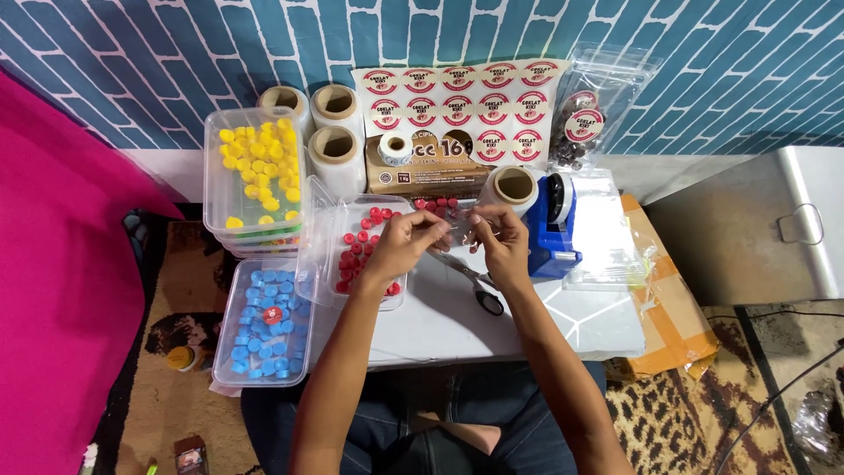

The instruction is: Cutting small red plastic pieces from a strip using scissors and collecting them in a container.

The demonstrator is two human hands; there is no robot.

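Above the white tabletop [457, 321], the left hand [400, 242] and right hand [501, 242] meet, fingertips pinching a small clear plastic piece [462, 227] between them; both grips are clenched on it. Directly below lie scissors [479, 288]. A clear tub of red caps [365, 251] sits just beside the left hand, tubs of yellow caps [255, 167] and blue caps [264, 325] further left. A blue tape dispenser [552, 230] stands near the right hand.
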